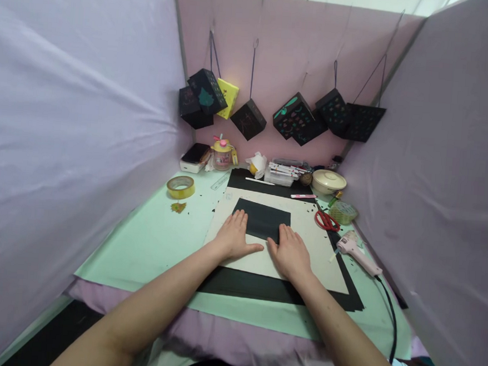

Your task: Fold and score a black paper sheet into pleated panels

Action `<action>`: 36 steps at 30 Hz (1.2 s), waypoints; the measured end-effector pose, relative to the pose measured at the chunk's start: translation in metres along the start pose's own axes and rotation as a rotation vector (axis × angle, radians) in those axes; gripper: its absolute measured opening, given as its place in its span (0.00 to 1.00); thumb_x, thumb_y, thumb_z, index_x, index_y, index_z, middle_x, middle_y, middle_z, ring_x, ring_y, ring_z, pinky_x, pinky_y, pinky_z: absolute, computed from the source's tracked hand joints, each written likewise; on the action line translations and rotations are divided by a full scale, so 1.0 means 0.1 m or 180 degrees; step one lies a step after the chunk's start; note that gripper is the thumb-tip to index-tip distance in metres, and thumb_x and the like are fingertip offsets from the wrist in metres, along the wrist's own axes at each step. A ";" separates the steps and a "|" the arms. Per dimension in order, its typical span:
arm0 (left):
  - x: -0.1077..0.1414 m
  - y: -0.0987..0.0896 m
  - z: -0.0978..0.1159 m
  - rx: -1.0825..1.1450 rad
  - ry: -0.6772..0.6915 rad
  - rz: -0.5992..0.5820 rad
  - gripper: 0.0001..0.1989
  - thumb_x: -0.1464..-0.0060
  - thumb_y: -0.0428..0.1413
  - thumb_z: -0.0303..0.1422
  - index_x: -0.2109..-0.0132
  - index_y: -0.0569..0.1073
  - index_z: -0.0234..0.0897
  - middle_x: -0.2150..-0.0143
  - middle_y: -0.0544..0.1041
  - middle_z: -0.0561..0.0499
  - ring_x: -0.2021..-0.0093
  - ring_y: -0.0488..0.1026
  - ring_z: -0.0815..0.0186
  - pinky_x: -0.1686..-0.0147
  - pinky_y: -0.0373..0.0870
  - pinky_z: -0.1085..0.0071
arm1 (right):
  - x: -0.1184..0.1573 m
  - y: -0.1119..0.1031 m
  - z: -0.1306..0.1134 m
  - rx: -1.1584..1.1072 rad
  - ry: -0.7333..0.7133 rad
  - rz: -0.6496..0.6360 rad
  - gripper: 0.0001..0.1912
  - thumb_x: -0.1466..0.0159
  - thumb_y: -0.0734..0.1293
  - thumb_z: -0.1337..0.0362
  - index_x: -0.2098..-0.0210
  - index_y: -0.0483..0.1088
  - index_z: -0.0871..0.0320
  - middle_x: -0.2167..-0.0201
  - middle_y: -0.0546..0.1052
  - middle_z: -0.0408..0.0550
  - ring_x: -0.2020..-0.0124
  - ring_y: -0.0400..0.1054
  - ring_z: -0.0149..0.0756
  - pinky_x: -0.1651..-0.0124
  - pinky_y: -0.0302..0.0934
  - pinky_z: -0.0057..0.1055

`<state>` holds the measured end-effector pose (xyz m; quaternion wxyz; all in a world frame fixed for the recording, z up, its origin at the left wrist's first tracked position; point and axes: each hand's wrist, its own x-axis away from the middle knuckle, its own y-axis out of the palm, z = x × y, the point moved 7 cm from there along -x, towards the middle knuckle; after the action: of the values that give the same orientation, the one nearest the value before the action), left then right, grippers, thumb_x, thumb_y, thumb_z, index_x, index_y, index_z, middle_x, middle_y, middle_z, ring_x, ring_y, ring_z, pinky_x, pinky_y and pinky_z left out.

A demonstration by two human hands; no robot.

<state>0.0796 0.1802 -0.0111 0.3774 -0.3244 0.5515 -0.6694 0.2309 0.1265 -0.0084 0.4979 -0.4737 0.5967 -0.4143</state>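
A black rectangle of paper or card (264, 218) lies flat on a cream board (318, 249), which rests on larger black sheets (253, 286). My left hand (237, 235) lies on the rectangle's left part, fingers flat and thumb stretched out to the right over the board. At the rectangle's lower right corner, my right hand (291, 251) presses down with its fingertips, thumb apart from the fingers. Neither hand grips anything. The two thumbs point toward each other without touching.
On the right lie red scissors (327, 220), a tape roll (344, 213) and a pink glue gun (358, 255) with a cord. Yellow tape (181, 187) is at left. Pens (286, 170) and a lidded bowl (329, 181) stand behind; decorated black boxes (249, 120) hang above.
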 end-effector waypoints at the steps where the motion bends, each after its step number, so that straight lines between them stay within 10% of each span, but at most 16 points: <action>1: 0.00 -0.01 -0.02 0.0003 -0.0044 0.0023 0.61 0.56 0.44 0.68 0.32 0.47 0.20 0.29 0.42 0.30 0.29 0.38 0.46 0.34 0.41 0.55 | 0.00 -0.01 0.00 0.0021 0.0017 0.0037 0.34 0.33 0.55 0.54 0.38 0.57 0.75 0.38 0.63 0.65 0.36 0.56 0.50 0.35 0.46 0.43; 10: -0.03 -0.13 0.03 -0.0080 -0.0145 0.0327 0.54 0.51 0.43 0.66 0.33 0.53 0.24 0.31 0.50 0.31 0.30 0.44 0.46 0.34 0.34 0.49 | 0.01 -0.01 -0.01 -0.0033 -0.0013 0.0134 0.33 0.34 0.56 0.54 0.38 0.58 0.73 0.38 0.64 0.65 0.36 0.56 0.50 0.36 0.46 0.44; 18: -0.16 0.01 0.62 -0.0097 0.1150 -0.0139 0.33 0.39 0.40 0.44 0.32 0.52 0.28 0.29 0.49 0.40 0.29 0.43 0.60 0.33 0.39 0.60 | 0.00 0.01 0.01 0.0053 -0.0058 0.0068 0.27 0.32 0.53 0.64 0.38 0.58 0.72 0.38 0.64 0.62 0.36 0.56 0.47 0.35 0.44 0.43; 29: -0.05 -0.19 -0.28 -0.0184 0.0025 0.0148 0.37 0.41 0.42 0.48 0.34 0.55 0.25 0.30 0.51 0.35 0.30 0.46 0.53 0.34 0.40 0.55 | 0.02 -0.04 -0.03 0.0061 -0.0087 0.0162 0.27 0.33 0.54 0.61 0.39 0.59 0.71 0.38 0.64 0.62 0.37 0.57 0.48 0.35 0.43 0.44; 36: -0.03 -0.20 -0.36 -0.0131 -0.0094 0.0396 0.39 0.42 0.43 0.54 0.34 0.57 0.28 0.31 0.54 0.34 0.30 0.46 0.50 0.34 0.35 0.49 | -0.01 -0.06 -0.01 0.0124 -0.0198 0.0145 0.29 0.33 0.58 0.55 0.39 0.60 0.69 0.39 0.66 0.61 0.38 0.58 0.49 0.35 0.42 0.46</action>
<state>0.0478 0.2023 0.0025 0.4196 -0.3070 0.5786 -0.6284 0.2314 0.1257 -0.0020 0.5347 -0.4628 0.5834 -0.3995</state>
